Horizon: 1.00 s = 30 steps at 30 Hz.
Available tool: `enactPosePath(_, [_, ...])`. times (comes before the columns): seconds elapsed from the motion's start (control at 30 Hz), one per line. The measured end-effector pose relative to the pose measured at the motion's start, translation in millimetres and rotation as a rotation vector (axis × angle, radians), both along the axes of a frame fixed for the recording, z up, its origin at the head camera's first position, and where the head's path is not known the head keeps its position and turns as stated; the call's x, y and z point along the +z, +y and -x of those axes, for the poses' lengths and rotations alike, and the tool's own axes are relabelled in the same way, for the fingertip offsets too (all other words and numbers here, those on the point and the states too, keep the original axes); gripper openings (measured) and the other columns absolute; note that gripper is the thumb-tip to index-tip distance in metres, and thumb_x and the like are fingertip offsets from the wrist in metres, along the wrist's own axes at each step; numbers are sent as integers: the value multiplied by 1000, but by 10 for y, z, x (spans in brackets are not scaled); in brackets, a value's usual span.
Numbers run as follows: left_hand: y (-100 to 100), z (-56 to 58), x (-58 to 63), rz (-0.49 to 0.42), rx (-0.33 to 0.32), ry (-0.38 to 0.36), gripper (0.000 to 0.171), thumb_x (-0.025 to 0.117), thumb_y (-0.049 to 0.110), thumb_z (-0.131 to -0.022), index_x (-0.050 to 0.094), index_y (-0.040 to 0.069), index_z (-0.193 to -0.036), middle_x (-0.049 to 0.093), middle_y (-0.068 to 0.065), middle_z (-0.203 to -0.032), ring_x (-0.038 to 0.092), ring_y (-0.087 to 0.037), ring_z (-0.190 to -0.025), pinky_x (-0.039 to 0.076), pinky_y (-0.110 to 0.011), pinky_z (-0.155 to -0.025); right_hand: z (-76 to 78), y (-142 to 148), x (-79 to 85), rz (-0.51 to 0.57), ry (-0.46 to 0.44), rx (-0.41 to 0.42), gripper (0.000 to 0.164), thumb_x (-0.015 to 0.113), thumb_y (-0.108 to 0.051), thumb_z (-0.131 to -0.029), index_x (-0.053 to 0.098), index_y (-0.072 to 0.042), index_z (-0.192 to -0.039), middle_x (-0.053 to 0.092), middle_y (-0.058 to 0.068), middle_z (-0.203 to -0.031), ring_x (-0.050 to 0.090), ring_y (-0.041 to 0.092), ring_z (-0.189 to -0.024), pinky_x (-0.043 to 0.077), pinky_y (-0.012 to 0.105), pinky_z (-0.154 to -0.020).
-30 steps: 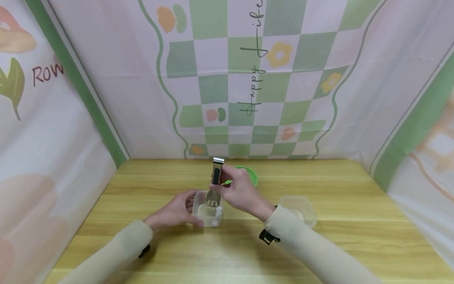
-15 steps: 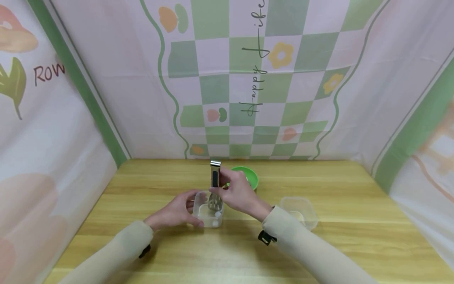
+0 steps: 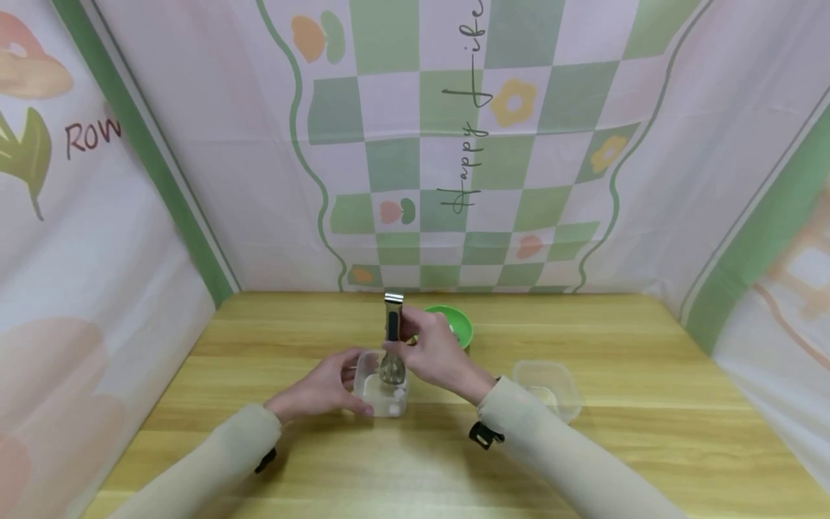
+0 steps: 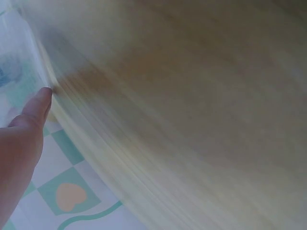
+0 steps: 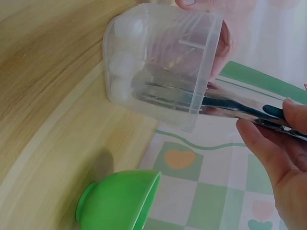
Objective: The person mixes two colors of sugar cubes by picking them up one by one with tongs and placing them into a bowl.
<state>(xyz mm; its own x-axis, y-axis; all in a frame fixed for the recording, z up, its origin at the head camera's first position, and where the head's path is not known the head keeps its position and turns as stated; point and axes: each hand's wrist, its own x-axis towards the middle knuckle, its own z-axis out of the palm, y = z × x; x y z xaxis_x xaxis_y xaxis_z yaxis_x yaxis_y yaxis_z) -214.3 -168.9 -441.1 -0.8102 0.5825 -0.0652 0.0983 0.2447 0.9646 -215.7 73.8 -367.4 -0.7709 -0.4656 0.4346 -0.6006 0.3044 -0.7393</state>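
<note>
My left hand (image 3: 324, 383) grips a clear plastic container (image 3: 371, 404) from its left side, with the thumb at the front and fingers behind. In the left wrist view the thumb (image 4: 36, 108) touches the container's wall. Metal tongs (image 3: 393, 324) with dark inlays are pinched in my right hand (image 3: 444, 357), pointing down into the container. The right wrist view has the tongs' ends inside, next to several white round pieces (image 5: 123, 63) on the container's bottom. Whether the tongs hold a piece cannot be told.
A green bowl (image 3: 463, 326) stands behind my right hand, partly hidden by it; small contents show inside. To the right, near my right sleeve, sits a second clear container (image 3: 565, 386) with something pale in it. The wooden table (image 3: 415, 468) meets a patterned cloth at the back.
The tongs have shifted slightly left and lower into the container, and their ends look narrower from the head view. My left hand has stayed around the container.
</note>
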Motion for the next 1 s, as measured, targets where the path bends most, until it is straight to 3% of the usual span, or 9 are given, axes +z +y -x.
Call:
enactPosePath(0.3, [-24,-5,-23,0,0,2,89,91,0,-80,42,-2,-155,55,-17,-149,53,-39,-139,43,-49,-118,2,-32,-9,-52,-6,16,21,80,3,-90,66,-10,-99,75,5,-91,72,15,-80,64,27,-71])
enactPosePath(0.57, [-24,-1,-37,-2,2,0,89,91,0,-80,42,-1,-155,54,-16,-151,50,-39,-141,40,-49,-119,13,-63,-90,-31,-21,15,20,79,6,-90,67,-6,-101,76,8,-92,72,15,-79,64,29,-71])
enactPosePath(1.0, [-11,7,-6,-7,-7,4,86,91,0,-79,46,2,-152,57,-14,-147,54,-34,-138,43,-44,-117,13,-69,-84,34,-40,-28,23,80,5,-89,69,-7,-105,76,6,-92,72,12,-80,65,40,-72])
